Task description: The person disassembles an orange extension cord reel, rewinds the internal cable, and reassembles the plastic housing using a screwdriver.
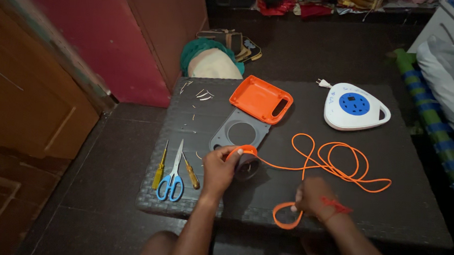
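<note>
Head view: left hand (219,169) grips orange spool (245,158), right hand (313,197) pinches orange cord (332,165) trailing rightward.

You have no package, sign or screen before you. The only marking is some small blue handwriting on the white rounded-triangle extension box (357,106), at the far right of the counter (417,202), beside its round blue socket panel (354,103).
</note>
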